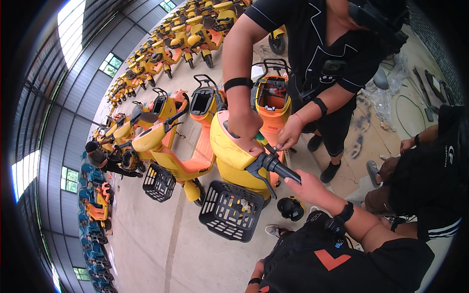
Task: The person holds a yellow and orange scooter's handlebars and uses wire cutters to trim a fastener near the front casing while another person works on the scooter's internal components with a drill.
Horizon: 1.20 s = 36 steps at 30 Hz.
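Note:
My right hand (310, 188) is closed round the end of a black handlebar grip (285, 170) on a yellow scooter (232, 156). A brake lever (264, 181) sticks out beside it. My left hand (258, 268) is low in the head view, close to my black shirt; its fingers are too hidden to read. Across the scooter, another person in a black shirt holds a green and yellow tool, apparently a screwdriver (264, 140), by the handlebar. That person's other hand (290, 133) touches the same spot. A black basket (232, 211) is fixed to the scooter's front.
A second yellow scooter (168, 151) with a basket stands to the left. On the floor below the handlebar lies a black and yellow helmet (290, 208). Another person's hand (407, 145) shows at the right. Rows of scooters fill the back; cardboard (364, 132) covers floor at the right.

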Motion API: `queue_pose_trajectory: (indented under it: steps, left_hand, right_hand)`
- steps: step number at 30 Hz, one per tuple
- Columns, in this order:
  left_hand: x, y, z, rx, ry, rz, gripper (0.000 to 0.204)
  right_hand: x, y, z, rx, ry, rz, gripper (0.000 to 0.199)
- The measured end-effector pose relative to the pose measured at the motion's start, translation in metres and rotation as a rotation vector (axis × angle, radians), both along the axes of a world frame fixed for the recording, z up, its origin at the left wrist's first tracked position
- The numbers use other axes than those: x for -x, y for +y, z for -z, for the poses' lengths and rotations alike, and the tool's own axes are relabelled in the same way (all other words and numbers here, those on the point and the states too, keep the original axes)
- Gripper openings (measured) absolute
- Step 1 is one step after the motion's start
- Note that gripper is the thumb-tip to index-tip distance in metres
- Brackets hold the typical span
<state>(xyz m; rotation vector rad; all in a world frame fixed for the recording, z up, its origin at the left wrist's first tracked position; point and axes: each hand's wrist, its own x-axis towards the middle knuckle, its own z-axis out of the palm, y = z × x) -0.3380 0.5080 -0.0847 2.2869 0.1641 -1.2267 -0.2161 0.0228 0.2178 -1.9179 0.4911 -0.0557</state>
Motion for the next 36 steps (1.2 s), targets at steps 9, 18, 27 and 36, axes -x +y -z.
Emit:
queue_pose_trajectory:
  steps: [9,18,27,36]
  left_hand:
    - [-0.001,0.008,0.015,0.022,-0.062,0.120,0.046]
    - [-0.003,0.015,0.029,0.046,-0.021,0.025,0.048]
    - [-0.003,0.022,0.035,0.062,-0.073,0.169,0.045]
    - [-0.001,0.022,0.045,0.080,0.026,-0.057,0.048]
  right_hand:
    - [0.000,-0.001,-0.005,0.235,0.078,0.004,0.046]
    - [0.000,0.000,-0.010,0.487,0.134,-0.008,0.053]
    - [0.002,0.006,-0.014,0.506,0.084,-0.022,0.053]
    - [0.003,0.006,-0.016,0.483,0.076,-0.029,0.053]
